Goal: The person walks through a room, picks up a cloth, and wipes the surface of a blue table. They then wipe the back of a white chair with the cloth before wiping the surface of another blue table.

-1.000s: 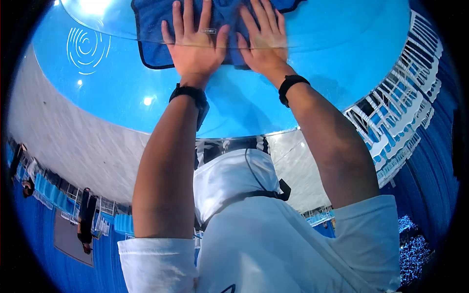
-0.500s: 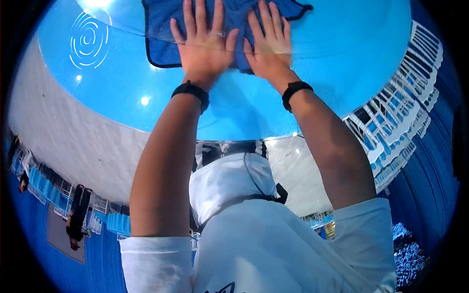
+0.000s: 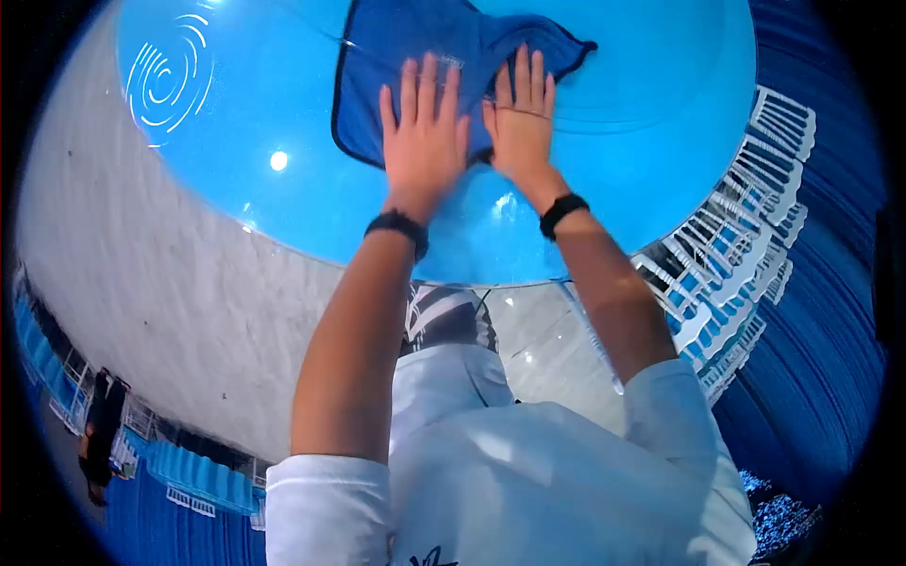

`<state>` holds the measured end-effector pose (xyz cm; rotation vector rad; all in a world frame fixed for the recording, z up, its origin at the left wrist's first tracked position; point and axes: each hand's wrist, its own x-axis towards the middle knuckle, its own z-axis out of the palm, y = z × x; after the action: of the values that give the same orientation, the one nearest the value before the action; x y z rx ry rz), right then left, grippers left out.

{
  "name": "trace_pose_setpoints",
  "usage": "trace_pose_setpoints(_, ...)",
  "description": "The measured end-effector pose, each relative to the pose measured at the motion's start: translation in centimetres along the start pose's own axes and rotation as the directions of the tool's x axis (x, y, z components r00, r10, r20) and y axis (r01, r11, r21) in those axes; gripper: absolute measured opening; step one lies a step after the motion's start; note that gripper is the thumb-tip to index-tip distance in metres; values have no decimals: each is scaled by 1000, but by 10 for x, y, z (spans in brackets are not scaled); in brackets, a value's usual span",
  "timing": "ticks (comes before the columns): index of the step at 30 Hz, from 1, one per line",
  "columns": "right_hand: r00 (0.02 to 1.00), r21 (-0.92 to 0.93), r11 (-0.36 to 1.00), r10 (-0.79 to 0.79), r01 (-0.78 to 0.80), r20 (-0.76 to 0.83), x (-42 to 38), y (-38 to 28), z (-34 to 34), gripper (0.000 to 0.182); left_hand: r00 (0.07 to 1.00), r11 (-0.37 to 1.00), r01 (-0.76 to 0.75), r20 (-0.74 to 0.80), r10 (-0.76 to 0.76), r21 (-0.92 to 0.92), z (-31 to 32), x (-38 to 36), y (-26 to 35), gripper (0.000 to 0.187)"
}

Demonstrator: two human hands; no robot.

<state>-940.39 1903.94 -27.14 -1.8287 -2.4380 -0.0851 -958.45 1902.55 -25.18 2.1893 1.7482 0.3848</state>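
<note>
A dark blue cloth with black edging and a small pale label lies spread on a glossy light blue round table. My left hand presses flat on its near part, fingers stretched and slightly apart, a little blurred. At the cloth's near right side my right hand also lies palm down, fingers extended. Folds run across the cloth between and beyond the hands, and one corner points out to the right. Neither hand grips the cloth. Each wrist wears a black band.
A faint curved line, like the edge of a clear disc, crosses the tabletop. White chairs stand in rows to the right. A pale marble-like floor surrounds the table. At lower left a person in dark clothes stands some way off.
Both hands have drawn back toward my body, and the cloth has slid nearer with them. My left hand has also shifted right. The whole view has moved slightly.
</note>
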Motion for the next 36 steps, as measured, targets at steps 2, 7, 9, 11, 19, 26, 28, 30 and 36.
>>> trace_pose_setpoints(2, 992, 66, 998, -4, -4, 129, -37, -33, -7, 61, 996, 1000, -16, 82, 18, -25, -9, -43, -7, 70)
trace_pose_setpoints(7, 961, 410, 893, 75, -183, 265, -77, -79, -93, 30, 999, 969, 42, -9, -45, -242, -37, -121, -46, 52)
trace_pose_setpoints(9, 905, 640, 655, 174, -401, 388, -54, -77, -119, 19, 929, 921, 280, -167, -331, -270, -35, -117, -49, 38)
trace_pose_setpoints(11, 818, 818, 124, 234, -561, 525, -16, -67, -142, 20, 771, 820, 525, -278, -572, -229, -31, -90, -44, 26)
trace_pose_setpoints(19, 960, 210, -940, -244, -269, 137, 61, -35, -110, 35, 698, 712, 696, -322, -640, 93, -16, -64, -31, 29)
trace_pose_setpoints(26, 888, 76, -954, -239, -291, 392, 59, -29, -76, 40, 722, 726, 674, -328, -609, 136, -14, -63, -36, 31)
trace_pose_setpoints(28, 885, 86, -948, -249, -305, 394, 57, -25, -76, 43, 719, 727, 678, -306, -624, 110, -15, -59, -36, 31)
trace_pose_setpoints(30, 918, 106, -937, -295, -332, 266, 60, -18, -72, 48, 702, 681, 712, -203, -682, 172, -15, -63, -39, 31)
trace_pose_setpoints(36, 851, 146, -925, -250, -351, 463, 70, -23, -79, 53, 734, 738, 662, -311, -603, 131, -15, -62, -37, 31)
